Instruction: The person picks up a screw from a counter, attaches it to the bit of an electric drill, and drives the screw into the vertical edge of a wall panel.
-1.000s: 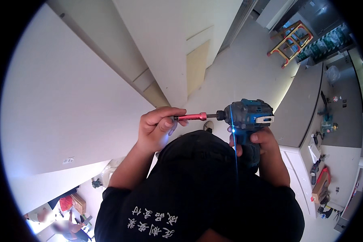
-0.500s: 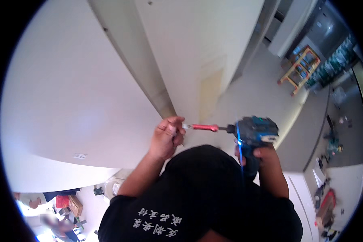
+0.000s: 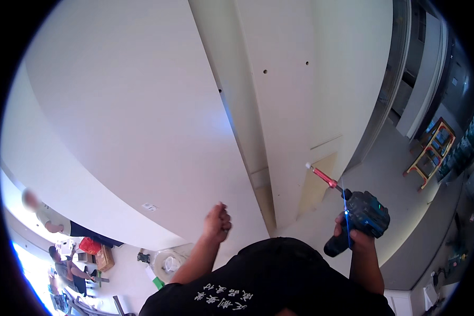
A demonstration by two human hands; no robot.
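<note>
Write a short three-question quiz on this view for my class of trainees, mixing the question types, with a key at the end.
1. Multiple choice: what colour is the bit holder on the front of the power drill?
a) green
b) red
c) white

2. True or false: the power drill is held in the left hand.

3. Fill in the blank: in the picture, the ladder is to the ____ of the power drill.

Key:
1. b
2. False; the right hand holds it.
3. right
</note>
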